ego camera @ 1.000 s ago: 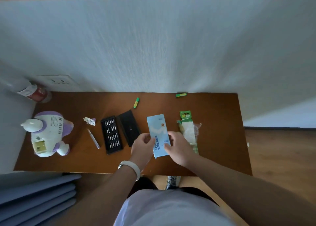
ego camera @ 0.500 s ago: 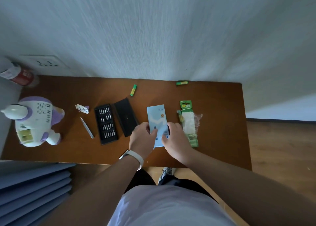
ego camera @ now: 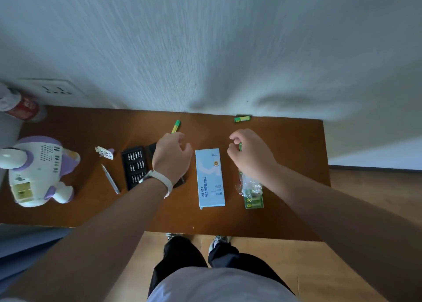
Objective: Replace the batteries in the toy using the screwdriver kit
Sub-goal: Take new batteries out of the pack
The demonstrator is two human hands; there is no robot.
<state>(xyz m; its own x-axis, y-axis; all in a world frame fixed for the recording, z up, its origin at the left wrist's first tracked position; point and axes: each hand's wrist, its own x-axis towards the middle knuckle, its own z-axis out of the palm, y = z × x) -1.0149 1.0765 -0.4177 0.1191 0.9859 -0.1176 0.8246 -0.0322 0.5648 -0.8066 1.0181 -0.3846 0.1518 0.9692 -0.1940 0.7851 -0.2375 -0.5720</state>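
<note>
At the far left I see a red-and-white can [ego camera: 21, 108] by the wall, and in front of it the white and purple plastic toy [ego camera: 38, 171] lying on the brown wooden bench [ego camera: 296, 164], its battery bay uncovered. Right of the toy lie a small white and purple cover piece [ego camera: 104, 152], a slim silver screwdriver handle [ego camera: 111, 179] and the black tray of screwdriver bits [ego camera: 135, 165]. The left grip [ego camera: 172, 157], with a white wristband [ego camera: 159, 180], hangs over the black lid [ego camera: 180, 181] beside the tray. Its fingers curl down out of sight, so I cannot tell whether it holds anything. A green and yellow battery [ego camera: 175, 126] lies just beyond its knuckles. Next is a pale blue cardboard box [ego camera: 210, 178], lying flat between the two grips. The right grip [ego camera: 251, 155] is curled above the far end of the green battery pack in clear plastic [ego camera: 252, 194]. I cannot tell whether it is pinching the pack. A second green battery [ego camera: 242, 118] lies at the wall.
</note>
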